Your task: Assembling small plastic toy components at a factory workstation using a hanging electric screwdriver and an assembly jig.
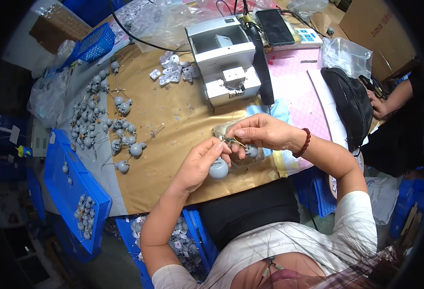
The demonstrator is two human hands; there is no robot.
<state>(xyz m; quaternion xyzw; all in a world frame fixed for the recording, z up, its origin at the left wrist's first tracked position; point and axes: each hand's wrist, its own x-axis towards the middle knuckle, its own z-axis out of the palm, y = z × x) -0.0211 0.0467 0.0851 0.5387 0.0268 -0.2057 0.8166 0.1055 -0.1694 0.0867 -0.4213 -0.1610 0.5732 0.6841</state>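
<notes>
Over the front of the brown-covered table, my hands meet at a grey ball-shaped part (218, 169) with thin wires. My left hand (203, 160) is closed in a pinch around the top of this part, and the ball hangs below its fingers. My right hand (264, 132), with a beaded bracelet at the wrist, pinches thin wires (238, 141) close to the left fingertips. The exact joint between the fingers is too small to make out. A second, smaller grey ball (251, 151) shows just below my right hand; whether it hangs from the wires or lies on the table I cannot tell.
A white-and-grey machine (229, 62) stands beyond my hands, with small white plastic pieces (172, 70) beside it. Many grey balls with wires (89, 113) lie at the left. Blue trays (103, 204) stand left and below. Another person's hand (377, 105) is at a black bag (349, 106).
</notes>
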